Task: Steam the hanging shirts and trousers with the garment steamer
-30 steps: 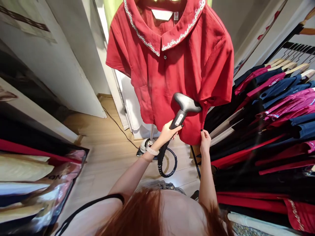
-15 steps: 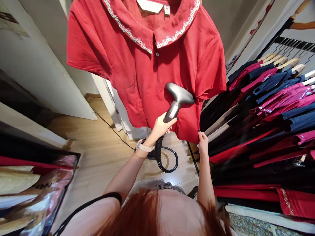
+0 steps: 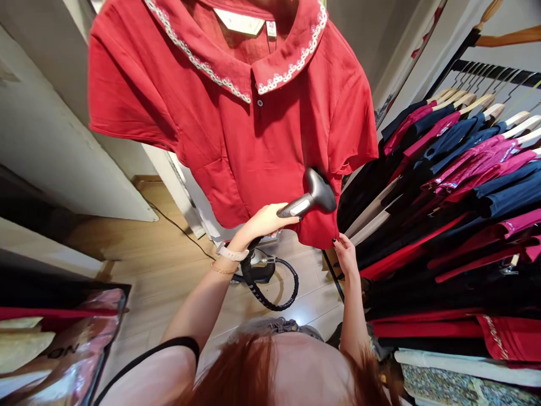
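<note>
A red short-sleeved blouse (image 3: 270,146) with a white-trimmed collar hangs in front of me. My left hand (image 3: 264,221) is wrapped round the handle of a black garment steamer (image 3: 320,192). The steamer's head lies against the lower front of the blouse, toward the right side seam, its handle pointing left. At the bottom right corner, my right hand (image 3: 346,254) pinches the hem between thumb and fingers. A black ribbed hose (image 3: 276,306) loops below my left hand toward the steamer base (image 3: 258,270), which is partly hidden by my forearm.
A rack of red and navy garments (image 3: 460,152) on wooden hangers fills the right side. Folded fabrics (image 3: 460,361) lie below it. A thin cable (image 3: 177,227) runs over the wooden floor. Plastic-wrapped clothes (image 3: 63,349) are at lower left, under a white panel (image 3: 63,124).
My left hand has moved the steamer head down and slightly right along the blouse, and its handle has tilted closer to level. My right hand stays on the hem. The view has shifted slightly.
</note>
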Available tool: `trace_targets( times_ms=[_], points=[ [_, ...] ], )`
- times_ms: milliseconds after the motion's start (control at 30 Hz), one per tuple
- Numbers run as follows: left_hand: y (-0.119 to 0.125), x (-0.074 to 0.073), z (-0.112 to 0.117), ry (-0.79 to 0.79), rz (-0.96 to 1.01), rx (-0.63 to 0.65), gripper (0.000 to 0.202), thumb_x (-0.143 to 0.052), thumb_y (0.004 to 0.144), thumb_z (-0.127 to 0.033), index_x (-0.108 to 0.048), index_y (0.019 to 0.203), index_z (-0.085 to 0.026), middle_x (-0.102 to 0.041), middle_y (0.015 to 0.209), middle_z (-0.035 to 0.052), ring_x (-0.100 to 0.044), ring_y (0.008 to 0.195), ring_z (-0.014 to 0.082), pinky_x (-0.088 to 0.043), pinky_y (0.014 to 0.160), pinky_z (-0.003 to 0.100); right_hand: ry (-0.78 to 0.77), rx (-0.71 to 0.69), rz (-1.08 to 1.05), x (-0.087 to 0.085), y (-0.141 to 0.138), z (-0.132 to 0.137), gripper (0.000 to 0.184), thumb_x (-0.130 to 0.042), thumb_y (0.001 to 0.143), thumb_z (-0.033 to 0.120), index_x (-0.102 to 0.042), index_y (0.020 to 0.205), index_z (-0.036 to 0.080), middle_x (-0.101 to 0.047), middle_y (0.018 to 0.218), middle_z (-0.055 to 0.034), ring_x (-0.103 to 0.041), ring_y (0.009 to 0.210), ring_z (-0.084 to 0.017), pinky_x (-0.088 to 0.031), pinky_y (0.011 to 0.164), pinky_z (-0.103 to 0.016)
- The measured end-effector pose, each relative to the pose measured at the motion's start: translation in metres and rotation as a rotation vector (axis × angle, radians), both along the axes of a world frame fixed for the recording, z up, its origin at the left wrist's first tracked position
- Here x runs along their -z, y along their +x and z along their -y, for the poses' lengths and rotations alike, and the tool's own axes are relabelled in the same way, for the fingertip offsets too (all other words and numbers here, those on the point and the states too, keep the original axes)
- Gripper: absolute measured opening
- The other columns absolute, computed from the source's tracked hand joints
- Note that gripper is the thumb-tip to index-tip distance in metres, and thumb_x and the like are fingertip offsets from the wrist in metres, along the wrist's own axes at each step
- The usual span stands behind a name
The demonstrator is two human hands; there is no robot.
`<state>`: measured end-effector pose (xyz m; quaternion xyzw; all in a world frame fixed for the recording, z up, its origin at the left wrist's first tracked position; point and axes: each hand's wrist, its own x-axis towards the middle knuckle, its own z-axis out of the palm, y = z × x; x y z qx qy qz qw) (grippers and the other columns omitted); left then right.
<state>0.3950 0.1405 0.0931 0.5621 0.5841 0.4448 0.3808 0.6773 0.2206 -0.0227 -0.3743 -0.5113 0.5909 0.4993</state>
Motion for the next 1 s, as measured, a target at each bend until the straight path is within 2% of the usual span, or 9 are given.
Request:
trace_targets(
  times_ms=[67,233,400,567,767,933,1000],
  points=[
    [-0.002,0.001,0.000,-0.025,-0.026,0.042,0.036,-0.079,0.073,-0.048,-0.072,0.091,-0.018,-0.060,0.060,-0.0017,-0.046,0.037,0.0116,-0.033,0.035,0.023,-0.027,0.006,-0.020,0.002,0.004,-0.001,0.038,-0.085,0.066,0.040,-0.076,0.099,0.022,-0.075,0.101,-0.0047,-0.067,0.089,-0.017,-0.053,0.082,-0.030],
    [-0.003,0.004,-0.006,0.065,-0.066,-0.040,0.031,-0.076,0.076,-0.048,-0.068,0.085,-0.019,-0.059,0.059,-0.0028,-0.045,0.039,0.0113,-0.035,0.039,0.023,-0.081,0.069,-0.079,0.010,0.006,-0.008,0.036,-0.087,0.063,0.043,-0.076,0.091,0.023,-0.074,0.087,-0.0027,-0.064,0.072,-0.014,-0.052,0.069,-0.029],
    [-0.008,0.008,-0.015,-0.037,-0.121,0.064,0.033,-0.076,0.075,-0.050,-0.070,0.086,-0.019,-0.060,0.057,-0.0021,-0.049,0.039,0.0139,-0.035,0.038,0.023,-0.102,0.090,-0.118,0.016,0.005,-0.009,0.035,-0.088,0.062,0.042,-0.075,0.088,0.021,-0.072,0.083,-0.0019,-0.061,0.067,-0.013,-0.050,0.065,-0.028],
    [-0.004,0.013,-0.025,0.030,-0.056,-0.038,0.037,-0.072,0.079,-0.055,-0.066,0.087,-0.020,-0.053,0.050,-0.0036,-0.047,0.037,0.0136,-0.034,0.037,0.023,-0.115,0.072,-0.117,0.020,0.005,-0.007,0.033,-0.086,0.065,0.042,-0.075,0.086,0.019,-0.068,0.077,-0.0008,-0.054,0.062,-0.011,-0.048,0.063,-0.028],
    [0.000,0.022,-0.027,-0.091,-0.071,0.142,0.038,-0.076,0.074,-0.053,-0.070,0.090,-0.019,-0.056,0.053,-0.0022,-0.046,0.036,0.0135,-0.035,0.036,0.023,-0.131,0.080,-0.118,0.023,0.008,-0.007,0.035,-0.087,0.065,0.042,-0.075,0.088,0.019,-0.067,0.076,0.0001,-0.054,0.062,-0.011,-0.047,0.062,-0.027],
    [0.013,0.033,-0.033,-0.008,0.028,0.033,0.038,-0.076,0.075,-0.053,-0.068,0.089,-0.019,-0.054,0.053,-0.0032,-0.046,0.037,0.0120,-0.035,0.035,0.021,-0.137,0.081,-0.123,0.024,0.011,-0.006,0.033,-0.086,0.066,0.044,-0.075,0.085,0.020,-0.068,0.078,-0.0005,-0.055,0.064,-0.011,-0.049,0.064,-0.027],
    [0.017,0.039,-0.034,-0.016,0.046,0.036,0.038,-0.078,0.074,-0.052,-0.069,0.090,-0.018,-0.054,0.052,-0.0035,-0.045,0.035,0.0118,-0.034,0.034,0.021,-0.131,0.086,-0.128,0.024,0.011,-0.007,0.035,-0.086,0.065,0.045,-0.076,0.089,0.021,-0.069,0.080,-0.0001,-0.057,0.066,-0.011,-0.050,0.067,-0.027]
  ],
)
